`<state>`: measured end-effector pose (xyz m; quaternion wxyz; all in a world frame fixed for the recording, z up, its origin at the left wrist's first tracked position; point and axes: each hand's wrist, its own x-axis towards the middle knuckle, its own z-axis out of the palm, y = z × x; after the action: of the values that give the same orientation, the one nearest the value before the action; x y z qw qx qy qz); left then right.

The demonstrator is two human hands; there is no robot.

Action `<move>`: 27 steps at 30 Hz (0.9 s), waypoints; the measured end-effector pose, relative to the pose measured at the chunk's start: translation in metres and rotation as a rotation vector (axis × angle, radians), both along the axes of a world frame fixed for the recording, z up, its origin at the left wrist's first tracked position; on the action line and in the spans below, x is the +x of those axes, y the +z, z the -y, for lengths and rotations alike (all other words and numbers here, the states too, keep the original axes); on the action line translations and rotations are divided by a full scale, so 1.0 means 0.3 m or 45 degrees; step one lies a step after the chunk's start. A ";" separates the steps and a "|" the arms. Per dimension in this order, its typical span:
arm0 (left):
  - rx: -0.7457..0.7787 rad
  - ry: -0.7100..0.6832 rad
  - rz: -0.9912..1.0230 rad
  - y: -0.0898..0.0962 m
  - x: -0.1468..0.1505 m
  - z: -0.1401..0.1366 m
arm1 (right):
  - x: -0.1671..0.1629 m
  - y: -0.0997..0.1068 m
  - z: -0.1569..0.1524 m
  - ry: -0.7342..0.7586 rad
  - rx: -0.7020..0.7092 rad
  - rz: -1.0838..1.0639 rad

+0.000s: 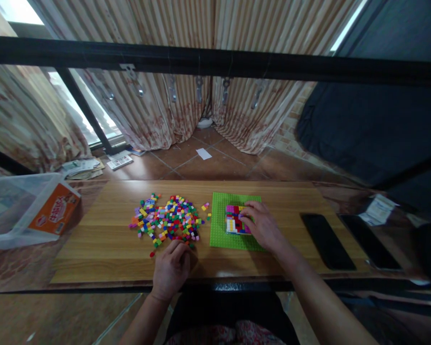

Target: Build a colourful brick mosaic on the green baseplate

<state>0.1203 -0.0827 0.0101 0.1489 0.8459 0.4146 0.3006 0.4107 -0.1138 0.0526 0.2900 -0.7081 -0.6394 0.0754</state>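
A green studded baseplate (pixel 218 230) lies on the wooden board, bearing a low block of multicoloured toy bricks (pixel 231 225) in pink, red, yellow, white and other colours. Over that block is my right hand (pixel 264 225), its thumb and fingers pinched around a small purple brick (pixel 241 216) at the block's top. The fingers partly cover the block's right side. To the left spreads a heap of loose toy bricks (pixel 175 215). My left hand (pixel 172 266) rests at the heap's near edge with curled fingers; whatever they may hold is hidden. A red brick (pixel 152 254) lies just left of it.
Two dark phones (pixel 326 241) lie at the right. A clear plastic bin (pixel 17 235) with an orange label stands at the far left. A dark metal bar (pixel 215 61) with hanging clips crosses above the board (pixel 104 230). A few stray bricks (pixel 205 206) lie beside the baseplate.
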 end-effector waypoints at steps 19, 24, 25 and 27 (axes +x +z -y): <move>0.060 -0.001 -0.015 0.007 0.002 -0.004 | 0.012 -0.115 -0.029 -0.418 -0.002 -0.866; 0.068 0.018 -0.026 0.002 0.002 -0.004 | -0.003 -0.129 -0.041 -0.500 0.124 -0.913; 0.069 0.019 -0.025 0.001 0.002 -0.004 | -0.007 -0.129 -0.044 -0.518 0.104 -0.888; 0.068 0.014 -0.019 0.000 0.003 -0.005 | -0.012 -0.129 -0.048 -0.544 0.062 -0.807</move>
<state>0.1211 -0.0812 0.0103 0.1214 0.8496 0.4119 0.3061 0.4070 -0.0993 0.0138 0.4994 -0.7598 -0.3576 0.2131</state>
